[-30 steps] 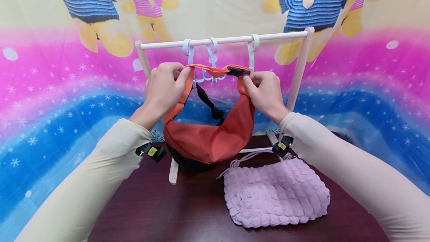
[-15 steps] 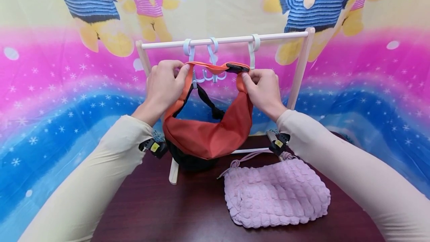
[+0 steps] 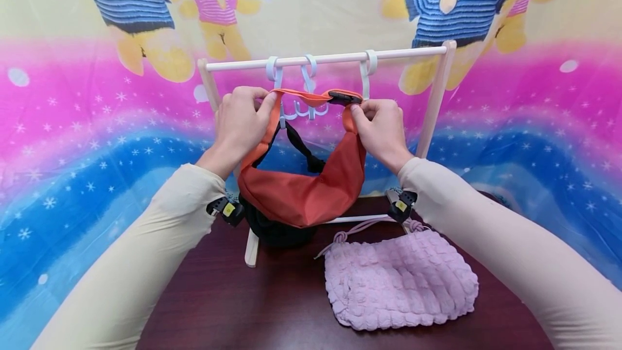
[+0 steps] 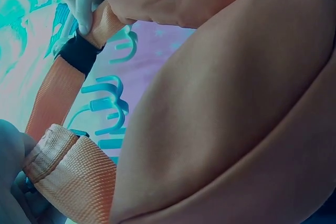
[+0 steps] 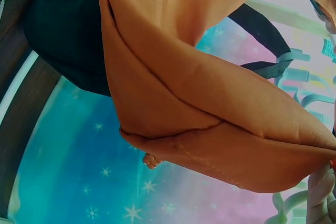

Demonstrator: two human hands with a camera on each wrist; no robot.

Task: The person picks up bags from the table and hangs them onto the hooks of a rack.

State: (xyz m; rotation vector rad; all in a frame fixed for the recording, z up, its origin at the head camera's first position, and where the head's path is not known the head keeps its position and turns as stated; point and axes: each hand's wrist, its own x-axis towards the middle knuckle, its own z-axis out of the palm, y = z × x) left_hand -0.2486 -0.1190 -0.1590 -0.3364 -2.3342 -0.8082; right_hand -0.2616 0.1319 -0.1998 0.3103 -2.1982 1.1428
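An orange waist bag [image 3: 301,199] hangs from its strap, held up by both hands before a small rack. My left hand [image 3: 240,123] pinches the strap at its left end, between thumb and fingers. Opposite it, my right hand [image 3: 386,131] pinches the strap just below a black buckle [image 3: 344,98]. The strap between the hands sags a little in front of the white hooks [image 3: 311,109]. In the left wrist view, the orange webbing [image 4: 52,95] runs from one hand to the other. The bag body [image 5: 220,114] fills much of the right wrist view.
A black bag [image 3: 277,234] hangs by its strap from the left hook, partly hidden behind the orange one. The wooden rack [image 3: 430,107] stands at the table's back. A puffy pink bag [image 3: 400,280] lies on the dark table [image 3: 218,296], front right.
Both hands have lifted the orange bag slightly, and its lower edge sits higher than before. Their pinch on the strap stays the same. The pink bag has not moved.
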